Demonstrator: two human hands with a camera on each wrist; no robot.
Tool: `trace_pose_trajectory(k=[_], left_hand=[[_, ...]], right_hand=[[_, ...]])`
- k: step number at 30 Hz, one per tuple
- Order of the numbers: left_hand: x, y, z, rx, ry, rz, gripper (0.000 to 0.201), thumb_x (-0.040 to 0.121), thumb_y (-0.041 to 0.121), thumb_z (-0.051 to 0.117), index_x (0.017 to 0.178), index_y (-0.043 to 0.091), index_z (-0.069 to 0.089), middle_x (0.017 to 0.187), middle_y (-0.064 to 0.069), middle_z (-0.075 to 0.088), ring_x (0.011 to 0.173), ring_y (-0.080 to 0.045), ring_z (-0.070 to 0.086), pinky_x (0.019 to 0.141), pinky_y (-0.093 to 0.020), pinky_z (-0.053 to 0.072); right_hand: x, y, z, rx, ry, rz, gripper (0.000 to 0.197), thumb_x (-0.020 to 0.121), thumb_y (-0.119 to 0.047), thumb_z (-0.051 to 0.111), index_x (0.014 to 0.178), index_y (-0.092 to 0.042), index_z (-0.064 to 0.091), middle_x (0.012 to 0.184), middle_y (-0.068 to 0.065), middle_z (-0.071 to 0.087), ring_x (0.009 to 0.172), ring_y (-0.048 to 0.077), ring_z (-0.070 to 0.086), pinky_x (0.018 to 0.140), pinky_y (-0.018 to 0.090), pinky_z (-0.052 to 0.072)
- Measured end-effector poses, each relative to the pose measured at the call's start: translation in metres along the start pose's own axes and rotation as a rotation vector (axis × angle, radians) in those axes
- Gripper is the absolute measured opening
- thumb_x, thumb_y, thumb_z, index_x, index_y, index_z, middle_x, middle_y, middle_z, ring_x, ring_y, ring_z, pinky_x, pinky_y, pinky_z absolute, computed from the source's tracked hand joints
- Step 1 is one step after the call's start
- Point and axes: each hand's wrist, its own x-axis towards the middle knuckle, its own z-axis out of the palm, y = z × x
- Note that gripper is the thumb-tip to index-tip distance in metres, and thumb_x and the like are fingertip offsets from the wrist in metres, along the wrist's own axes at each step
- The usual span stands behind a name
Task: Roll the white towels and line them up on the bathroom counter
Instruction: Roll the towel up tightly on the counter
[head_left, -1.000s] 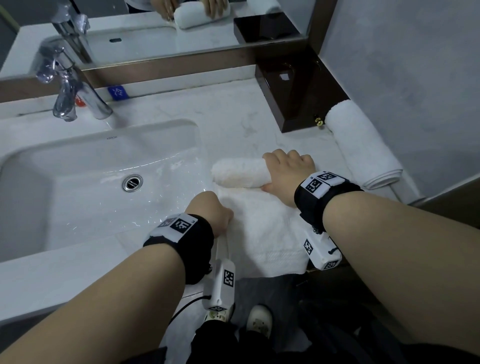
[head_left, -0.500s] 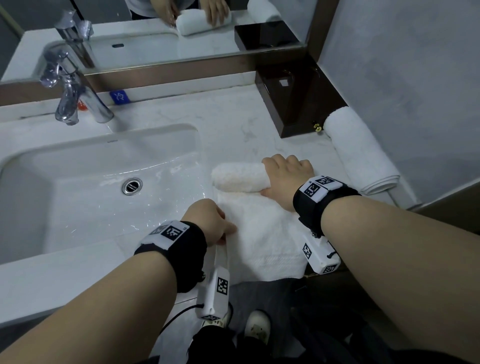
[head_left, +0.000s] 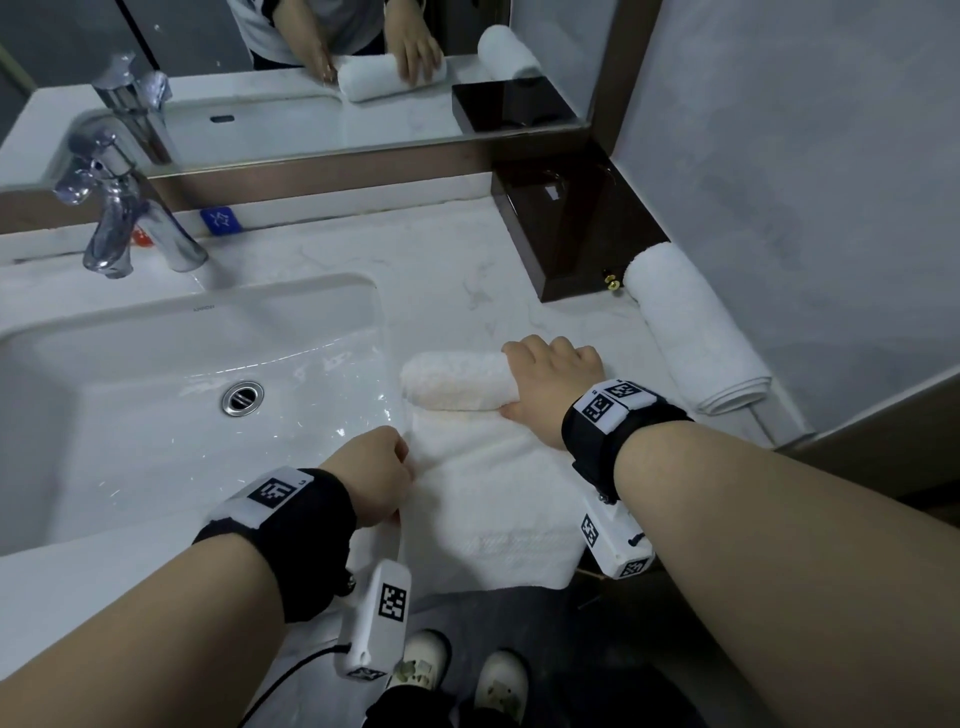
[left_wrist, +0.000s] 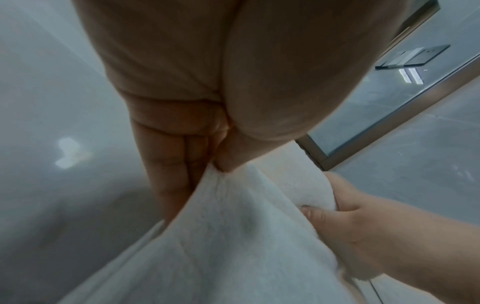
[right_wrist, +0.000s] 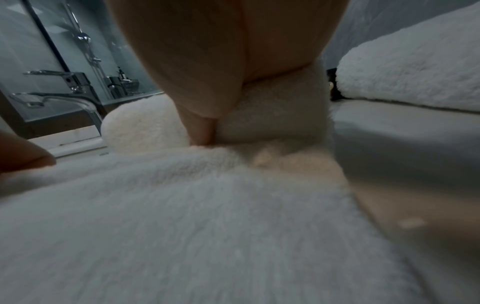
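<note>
Towel (head_left: 483, 488) half-rolled on bench (head_left: 441, 270), right of sink (head_left: 156, 374), flat end hanging over the front edge. Right hand (head_left: 550, 384) fingers curled over the roll's right end, thumb under. Left hand (head_left: 374, 473) fingers pinching the flat part's left edge. Finished rolled towel (head_left: 691, 327) lies against the wall, well apart.
</note>
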Motion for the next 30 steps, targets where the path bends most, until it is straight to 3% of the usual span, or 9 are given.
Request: trace_pose_trajectory(k=[2, 8, 15, 18, 21, 22, 26, 30], left_hand=[[0.0, -0.003, 0.002, 0.013, -0.007, 0.005, 0.012, 0.086, 0.002, 0.046, 0.091, 0.01, 0.054, 0.091, -0.019, 0.064, 0.074, -0.037, 0.071, 0.066, -0.053, 0.06], [-0.001, -0.008, 0.002, -0.027, 0.026, -0.006, 0.008, 0.091, 0.008, 0.048, 0.09, 0.015, 0.051, 0.089, -0.018, 0.066, 0.071, -0.036, 0.071, 0.067, -0.052, 0.06], [-0.014, 0.0, -0.004, -0.02, 0.12, 0.13, 0.023, 0.086, 0.003, 0.056, 0.09, 0.021, 0.042, 0.093, -0.003, 0.062, 0.074, -0.032, 0.066, 0.069, -0.042, 0.056], [-0.015, 0.001, -0.006, -0.031, 0.102, 0.203, 0.03, 0.082, -0.004, 0.054, 0.09, 0.025, 0.047, 0.095, 0.003, 0.06, 0.065, -0.022, 0.059, 0.06, -0.034, 0.052], [-0.014, -0.001, -0.006, -0.025, 0.069, 0.245, 0.035, 0.079, -0.011, 0.051, 0.084, 0.022, 0.06, 0.092, 0.001, 0.059, 0.054, 0.004, 0.055, 0.052, -0.019, 0.043], [-0.013, -0.003, -0.006, -0.027, 0.061, 0.243, 0.036, 0.08, -0.012, 0.052, 0.083, 0.021, 0.064, 0.09, 0.001, 0.059, 0.052, 0.007, 0.054, 0.051, -0.014, 0.041], [-0.01, -0.011, -0.006, -0.05, 0.069, 0.191, 0.029, 0.085, -0.005, 0.06, 0.082, 0.022, 0.071, 0.082, 0.008, 0.062, 0.06, -0.002, 0.053, 0.063, -0.018, 0.044], [-0.01, -0.012, -0.006, -0.002, 0.08, 0.196, 0.023, 0.087, 0.001, 0.064, 0.089, 0.021, 0.074, 0.087, 0.007, 0.064, 0.069, -0.005, 0.058, 0.073, -0.022, 0.049]], right_hand=[[0.001, 0.001, 0.001, 0.006, -0.004, 0.002, 0.053, 0.086, -0.05, 0.053, 0.13, -0.026, 0.036, 0.126, -0.003, 0.045, 0.111, 0.025, 0.043, 0.086, 0.039, 0.032], [0.002, 0.003, 0.008, 0.001, 0.036, -0.014, 0.055, 0.085, -0.05, 0.053, 0.132, -0.026, 0.035, 0.127, -0.003, 0.045, 0.108, 0.024, 0.044, 0.084, 0.039, 0.031], [0.003, 0.001, 0.013, -0.028, 0.069, 0.007, 0.053, 0.085, -0.05, 0.056, 0.128, -0.025, 0.037, 0.122, -0.002, 0.047, 0.105, 0.024, 0.045, 0.081, 0.039, 0.03], [0.004, 0.001, 0.013, -0.028, 0.065, 0.011, 0.053, 0.085, -0.051, 0.055, 0.128, -0.025, 0.037, 0.122, -0.003, 0.046, 0.106, 0.024, 0.045, 0.081, 0.039, 0.03], [0.006, 0.002, 0.013, -0.024, 0.062, 0.007, 0.053, 0.085, -0.051, 0.056, 0.127, -0.026, 0.037, 0.122, -0.003, 0.046, 0.107, 0.025, 0.045, 0.081, 0.039, 0.03], [0.006, 0.002, 0.013, -0.02, 0.059, 0.009, 0.053, 0.085, -0.051, 0.056, 0.127, -0.026, 0.038, 0.122, -0.002, 0.046, 0.107, 0.025, 0.045, 0.081, 0.039, 0.03], [0.006, 0.003, 0.012, -0.009, 0.058, 0.009, 0.052, 0.085, -0.051, 0.056, 0.126, -0.025, 0.038, 0.122, -0.002, 0.047, 0.108, 0.025, 0.045, 0.082, 0.04, 0.031], [0.006, 0.003, 0.012, -0.011, 0.063, 0.009, 0.051, 0.085, -0.05, 0.056, 0.125, -0.025, 0.039, 0.122, -0.002, 0.047, 0.108, 0.025, 0.045, 0.083, 0.04, 0.032]])
